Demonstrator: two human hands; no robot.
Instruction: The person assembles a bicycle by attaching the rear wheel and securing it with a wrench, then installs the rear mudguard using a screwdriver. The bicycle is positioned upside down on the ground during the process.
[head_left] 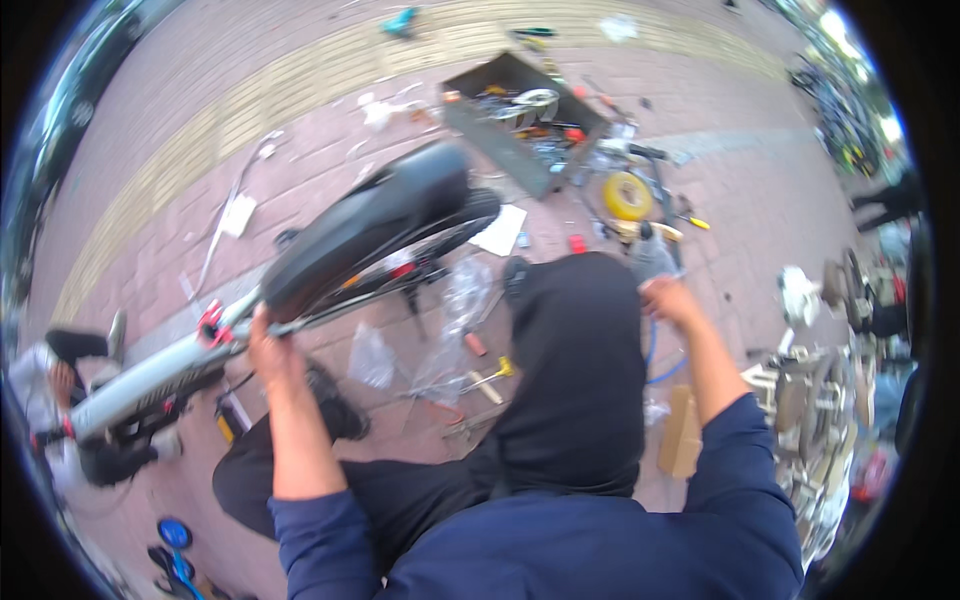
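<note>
My left hand (274,350) is closed around the near end of a grey tubular frame (145,388) with red clamps, part of a small bike or scooter lying on its side. Right above those fingers starts a large, long black curved part (370,225) of the same vehicle, blurred. My right hand (672,303) is beside my raised right knee, its fingers curled together just below a grey object (652,256) whose kind is unclear. Whatever those fingers may pinch is too small to make out. A thin blue cord (654,355) hangs below this hand.
A metal toolbox (525,165) full of tools stands ahead. A yellow wheel (627,196) lies to its right. Plastic bags (465,295), a yellow-handled tool (492,375) and a cardboard box (681,432) litter the paving. Another person (75,370) sits at far left; bike parts (815,420) crowd the right.
</note>
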